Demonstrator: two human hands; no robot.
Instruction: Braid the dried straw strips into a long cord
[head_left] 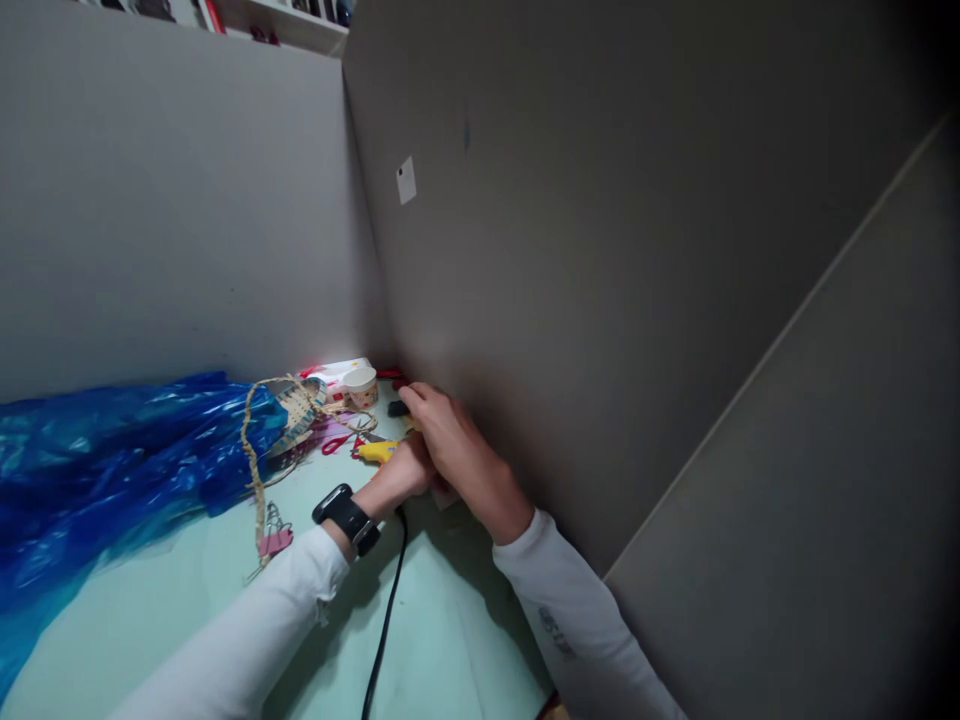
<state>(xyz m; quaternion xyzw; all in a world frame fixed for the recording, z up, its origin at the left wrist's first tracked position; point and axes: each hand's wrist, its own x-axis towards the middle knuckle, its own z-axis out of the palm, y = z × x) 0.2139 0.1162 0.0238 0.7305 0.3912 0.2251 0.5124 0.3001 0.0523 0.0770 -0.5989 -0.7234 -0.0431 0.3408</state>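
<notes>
My left hand (401, 472), with a black watch on its wrist, is closed around a yellow glue gun (376, 451) whose black cord (384, 620) trails toward me over the pale green table (187, 600). My right hand (450, 440) lies over the left, fingers curled, close to the grey partition wall (600, 300). What the right fingers hold is hidden. A small black object (397, 408) sits just beyond the right fingertips.
Crumpled blue plastic sheet (105, 450) covers the left of the table. A woven straw piece with a braided cord (289, 420), red scissors (337, 441), a paper cup (361, 386), a white box (334, 374) and pink binder clips (274, 540) lie nearby. Grey partitions enclose the corner.
</notes>
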